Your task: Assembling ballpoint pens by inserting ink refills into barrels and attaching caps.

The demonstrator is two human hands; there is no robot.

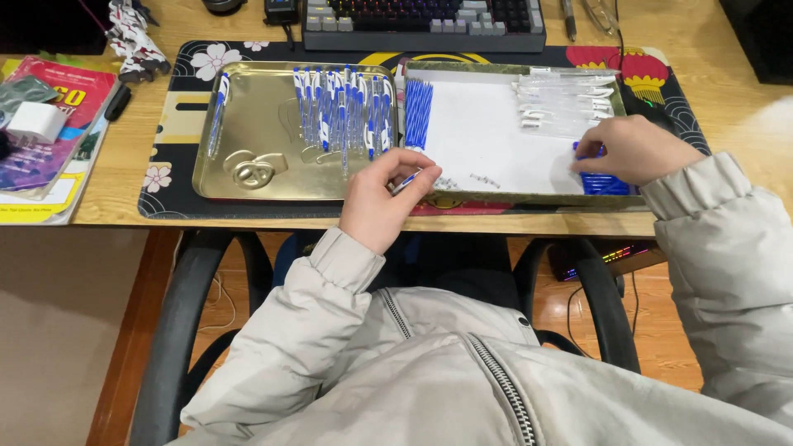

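My left hand [382, 196] pinches a blue-and-white pen part [406, 180] at the near edge between two trays. My right hand [629, 150] rests on a pile of small blue pieces [605, 183] in the right tray [529, 196], fingers closed on one of them. The right tray has a white sheet, a row of blue-and-white refills [418, 113] at its left and clear pen barrels [566, 99] at the back. Tiny springs [483, 177] lie near its front. The gold left tray [256, 124] holds several assembled blue-and-white pens [343, 114] and one single pen [219, 111].
A patterned desk mat [169, 177] lies under both trays. A keyboard [423, 23] sits behind them. Books [45, 132] and a white charger [35, 122] are at the left. A chair's armrests [178, 330] flank my lap below the desk edge.
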